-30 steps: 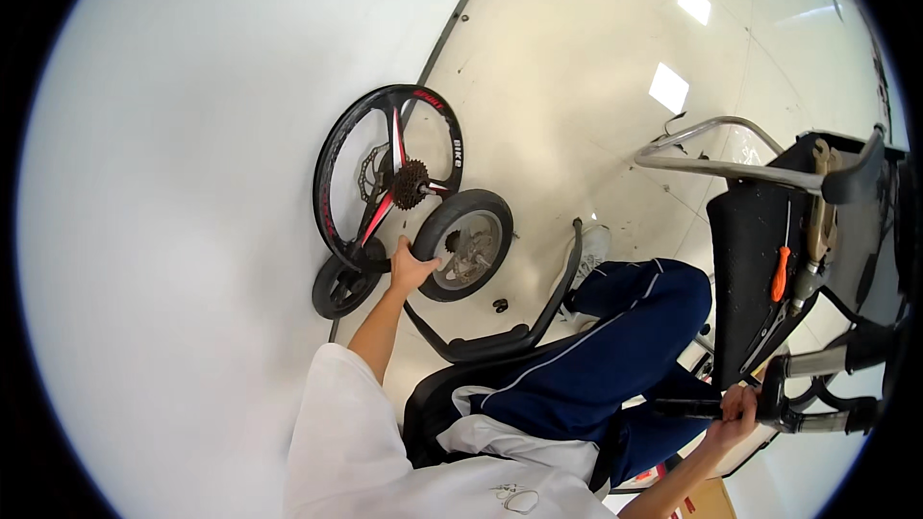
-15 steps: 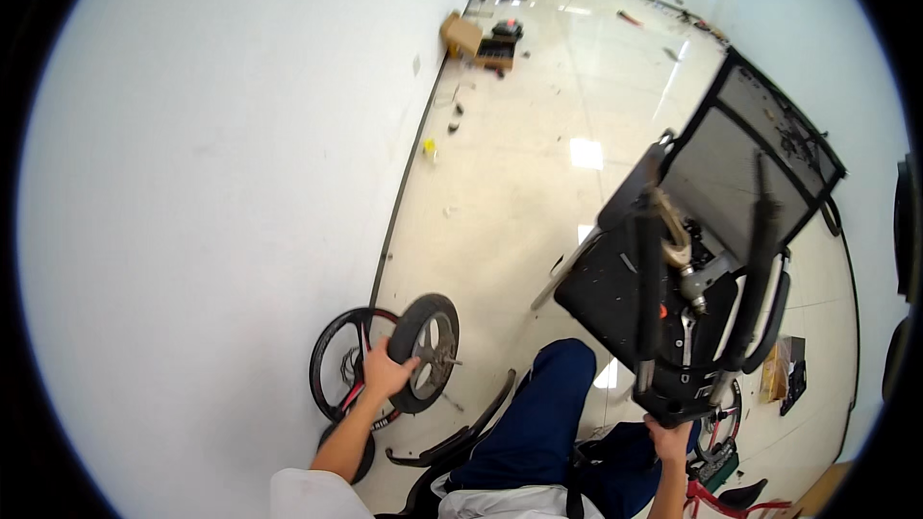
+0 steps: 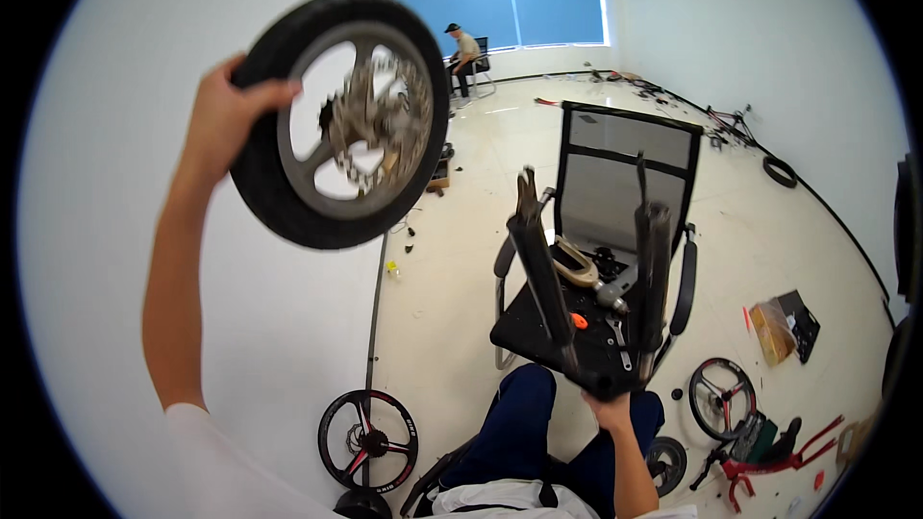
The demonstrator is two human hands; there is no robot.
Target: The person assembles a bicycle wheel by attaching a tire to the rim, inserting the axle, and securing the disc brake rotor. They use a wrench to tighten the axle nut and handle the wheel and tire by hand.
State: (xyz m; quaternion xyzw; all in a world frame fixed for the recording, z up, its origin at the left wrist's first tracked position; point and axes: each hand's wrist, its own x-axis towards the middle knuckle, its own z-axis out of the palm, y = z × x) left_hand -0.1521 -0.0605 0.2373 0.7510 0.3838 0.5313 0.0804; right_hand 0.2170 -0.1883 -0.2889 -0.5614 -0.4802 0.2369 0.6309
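My left hand [image 3: 216,120] is raised at the upper left, closed round the tyre of a small wheel [image 3: 361,120] with a black tyre, grey spoked rim and metal brake disc. The wheel stands upright in the air, its disc side showing. Low in the middle, my right hand [image 3: 609,411] grips the lower end of a black bicycle fork [image 3: 543,279], its two legs pointing up and away from me. The wheel and fork are apart. Behind the fork, a wrench [image 3: 620,341], an orange piece [image 3: 579,321] and a power tool [image 3: 612,290] lie on a black chair seat.
The mesh-backed chair [image 3: 630,135] faces me. Left on the floor is a red-and-black wheel [image 3: 368,440]. At right lie another wheel [image 3: 723,398], a red bicycle frame [image 3: 769,466] and an open box [image 3: 772,332]. A person [image 3: 465,56] sits at the back by blue blinds.
My left hand has lifted the wheel from low beside the wall to high at the upper left. The fork, still in my right hand, is more upright. The view has tilted up.
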